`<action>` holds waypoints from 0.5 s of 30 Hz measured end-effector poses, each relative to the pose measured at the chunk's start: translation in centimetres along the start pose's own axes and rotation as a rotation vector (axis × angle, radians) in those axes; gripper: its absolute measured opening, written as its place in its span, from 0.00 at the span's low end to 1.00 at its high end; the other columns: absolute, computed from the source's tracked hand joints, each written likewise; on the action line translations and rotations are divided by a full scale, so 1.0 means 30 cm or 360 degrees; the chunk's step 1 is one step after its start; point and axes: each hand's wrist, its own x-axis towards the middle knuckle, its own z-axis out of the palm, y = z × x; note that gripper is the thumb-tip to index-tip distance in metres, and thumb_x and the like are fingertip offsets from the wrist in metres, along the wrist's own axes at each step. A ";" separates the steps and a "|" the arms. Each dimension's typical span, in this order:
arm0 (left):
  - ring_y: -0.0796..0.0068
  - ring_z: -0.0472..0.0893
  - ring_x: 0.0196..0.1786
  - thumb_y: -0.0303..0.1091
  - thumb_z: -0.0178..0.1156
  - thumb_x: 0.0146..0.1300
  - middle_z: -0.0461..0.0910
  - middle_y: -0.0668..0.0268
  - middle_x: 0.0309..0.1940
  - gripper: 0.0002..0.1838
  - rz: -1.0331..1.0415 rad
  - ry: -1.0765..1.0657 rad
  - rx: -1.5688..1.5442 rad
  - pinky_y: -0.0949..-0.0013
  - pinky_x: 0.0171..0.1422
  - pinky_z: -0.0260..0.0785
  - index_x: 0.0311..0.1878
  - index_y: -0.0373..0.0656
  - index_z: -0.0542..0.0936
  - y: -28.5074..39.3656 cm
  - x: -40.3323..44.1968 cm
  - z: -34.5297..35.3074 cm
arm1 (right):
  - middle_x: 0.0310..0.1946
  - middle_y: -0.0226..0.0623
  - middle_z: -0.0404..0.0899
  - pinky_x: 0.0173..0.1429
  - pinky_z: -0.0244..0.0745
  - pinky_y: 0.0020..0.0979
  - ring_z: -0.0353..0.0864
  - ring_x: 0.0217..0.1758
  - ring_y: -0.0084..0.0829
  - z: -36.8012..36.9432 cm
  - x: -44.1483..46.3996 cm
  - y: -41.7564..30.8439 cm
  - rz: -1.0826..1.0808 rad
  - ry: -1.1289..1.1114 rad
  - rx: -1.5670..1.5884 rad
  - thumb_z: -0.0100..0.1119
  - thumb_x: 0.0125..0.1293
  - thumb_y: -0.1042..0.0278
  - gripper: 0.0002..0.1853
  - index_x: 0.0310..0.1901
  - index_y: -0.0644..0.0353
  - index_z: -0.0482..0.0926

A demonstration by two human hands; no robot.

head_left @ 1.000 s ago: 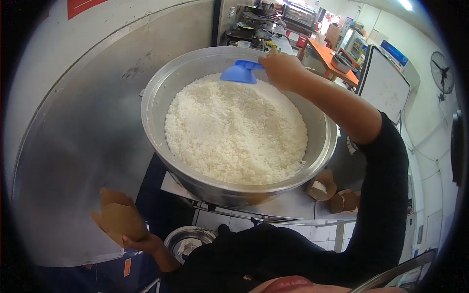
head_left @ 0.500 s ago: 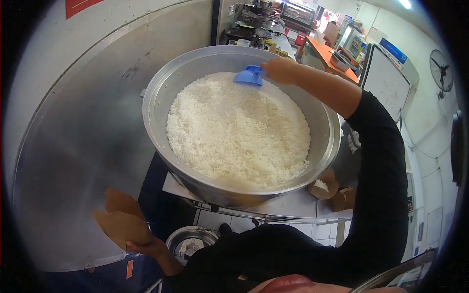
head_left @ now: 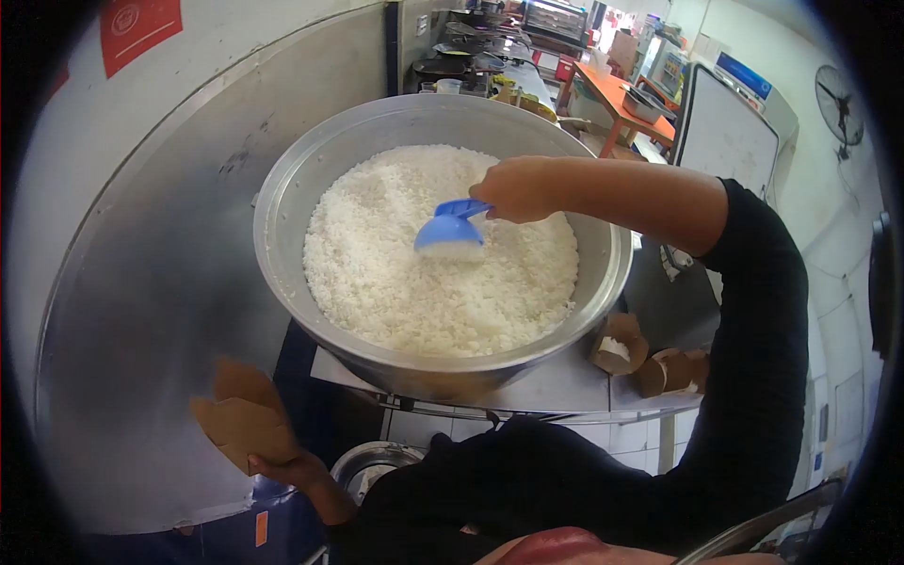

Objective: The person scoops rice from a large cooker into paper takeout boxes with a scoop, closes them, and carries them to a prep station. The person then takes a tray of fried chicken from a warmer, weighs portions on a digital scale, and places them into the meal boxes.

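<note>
My right hand (head_left: 520, 191) grips the handle of a blue scoop (head_left: 450, 229), which is tilted with its mouth down in the white rice (head_left: 405, 292). The rice fills much of a large round metal pot (head_left: 275, 273). Low on the left, my left hand (head_left: 287, 469) holds a brown cardboard takeaway box (head_left: 247, 428) from below, its flaps standing open. I cannot see inside that box. To the right of the pot are two more brown boxes; the nearer-to-pot box (head_left: 621, 345) has rice in it.
A metal counter (head_left: 556, 391) supports the pot. Below it, a round metal basin (head_left: 353, 461) sits near the tiled floor. A steel panel (head_left: 141, 320) stands to the left. Pans (head_left: 461, 56) and an orange table (head_left: 603, 94) are farther back, with a wall fan (head_left: 838, 111) at right.
My right hand has drawn the scoop from the pot's far side toward the middle of the rice. My left hand still holds the box, nearly in place. The view has shifted slightly.
</note>
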 end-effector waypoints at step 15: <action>0.58 0.66 0.64 0.54 0.48 0.66 0.63 0.54 0.62 0.32 -0.0051 0.0135 -0.0431 0.56 0.67 0.62 0.65 0.40 0.61 0.114 -0.055 0.025 | 0.28 0.44 0.78 0.40 0.72 0.43 0.78 0.34 0.42 0.035 -0.207 -0.048 -0.0469 -0.0389 0.0686 0.53 0.67 0.58 0.15 0.39 0.65 0.76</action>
